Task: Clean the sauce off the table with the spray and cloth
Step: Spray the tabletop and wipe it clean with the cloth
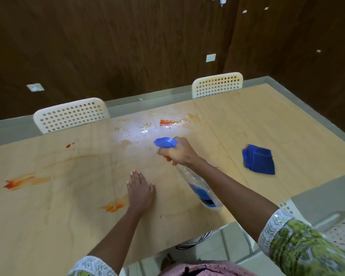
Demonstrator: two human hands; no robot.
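Gripping the spray bottle (189,176) with nozzle aimed at the far-edge sauce (167,122), the right hand (177,152) lies nearer the folded cloth (259,159) toward the worktop's (287,120) right edge, while the left hand (140,191) rests flat, fingers (135,176) straight.

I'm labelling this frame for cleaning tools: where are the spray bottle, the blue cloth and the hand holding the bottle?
spray bottle (199,188): head view, clear body.
blue cloth (259,159): head view, folded middle.
right hand (177,151): head view, back of hand.
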